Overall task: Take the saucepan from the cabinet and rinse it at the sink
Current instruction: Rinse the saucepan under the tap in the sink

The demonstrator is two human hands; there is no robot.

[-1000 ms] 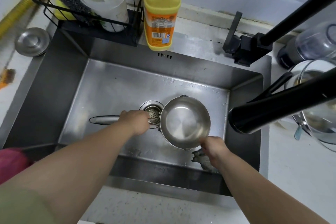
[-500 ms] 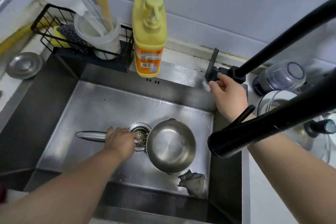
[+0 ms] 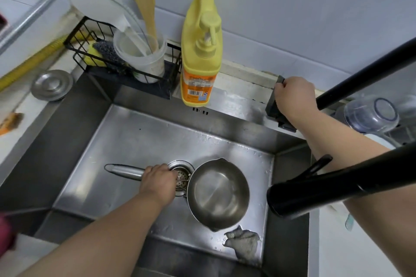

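A steel saucepan (image 3: 219, 193) sits low in the steel sink (image 3: 139, 141), its bowl just right of the drain strainer (image 3: 181, 175). My left hand (image 3: 158, 179) grips its long steel handle (image 3: 122, 170) close to the bowl. My right hand (image 3: 292, 94) is curled over the black faucet lever (image 3: 273, 105) at the sink's back right rim. The black faucet spout (image 3: 283, 200) hangs above the sink's right side, beside the pan. No water shows at the spout.
A yellow dish-soap bottle (image 3: 200, 56) stands on the back rim. A black wire rack (image 3: 126, 67) holds a utensil cup and sponges. A grey rag (image 3: 244, 243) lies in the front right corner. Glass bowls (image 3: 371, 113) sit at right, a steel lid (image 3: 52, 84) at left.
My right hand left the pan's rim, rose to the back right and closed over the faucet lever. My left hand kept its grip on the handle; the view tilted upward.
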